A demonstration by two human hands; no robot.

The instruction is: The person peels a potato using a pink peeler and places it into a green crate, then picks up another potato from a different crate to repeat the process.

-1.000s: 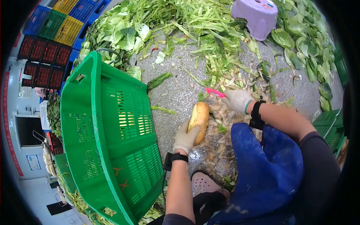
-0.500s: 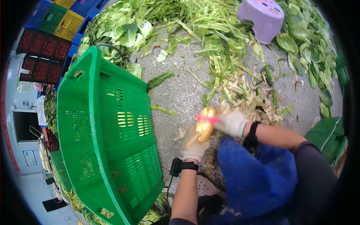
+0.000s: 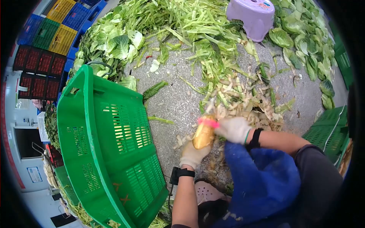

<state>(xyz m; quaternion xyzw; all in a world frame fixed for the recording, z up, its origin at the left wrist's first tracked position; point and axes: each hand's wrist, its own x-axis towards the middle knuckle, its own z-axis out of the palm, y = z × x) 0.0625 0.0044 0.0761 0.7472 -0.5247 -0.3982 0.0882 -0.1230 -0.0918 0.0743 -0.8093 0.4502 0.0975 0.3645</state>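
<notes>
My left hand (image 3: pixel 194 154), in a pale work glove, is wrapped round the lower end of a partly peeled potato (image 3: pixel 203 137). Bare yellow flesh shows along its upper side. From the right, my gloved right hand (image 3: pixel 235 130) grips a pink peeler (image 3: pixel 208 122), whose head lies across the potato's upper part. Part of the peeler's handle is hidden in the glove. Beyond my hands, potato peelings (image 3: pixel 251 102) are heaped on the speckled floor (image 3: pixel 175 95).
A large green crate (image 3: pixel 125 125) stands tilted at my left. A purple stool (image 3: pixel 253 19) is ahead, among cut green trimmings (image 3: pixel 182 19) and cabbage leaves (image 3: pixel 304 34). Another green crate (image 3: pixel 327 127) is at right; stacked crates (image 3: pixel 47 34) stand far left.
The potato and my left hand have shifted slightly down and to the left, with the potato tilted a little more. The peeler stays across its upper part. The view has moved slightly.
</notes>
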